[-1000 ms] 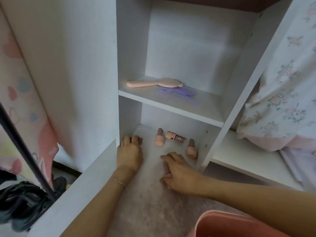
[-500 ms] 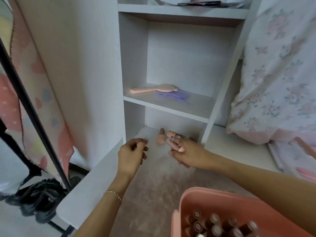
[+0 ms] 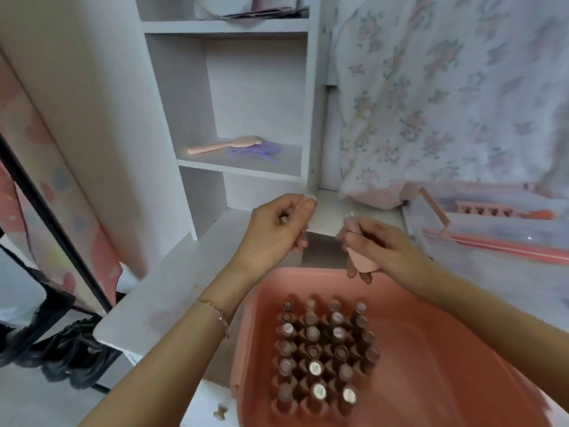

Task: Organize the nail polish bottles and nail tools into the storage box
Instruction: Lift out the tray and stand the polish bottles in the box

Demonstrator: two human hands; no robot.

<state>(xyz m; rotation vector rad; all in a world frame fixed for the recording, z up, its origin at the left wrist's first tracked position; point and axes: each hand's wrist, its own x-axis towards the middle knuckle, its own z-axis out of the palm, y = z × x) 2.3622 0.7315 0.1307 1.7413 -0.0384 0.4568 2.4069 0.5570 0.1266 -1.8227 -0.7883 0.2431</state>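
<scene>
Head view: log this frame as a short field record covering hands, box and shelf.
left hand: curled round a small item, too hidden to name
right hand: grips a pink nail polish bottle above the box
storage box: pink, upright nail polish bottles in rows
shelf: pink hairbrush, purple item

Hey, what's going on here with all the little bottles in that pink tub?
A person is gathering nail polish into a pink storage box. The right hand grips a pink nail polish bottle just above the box's far rim. The left hand is curled around something small that I cannot make out. Rows of nail polish bottles already stand upright in the box. A pink hairbrush lies on the white shelf behind.
</scene>
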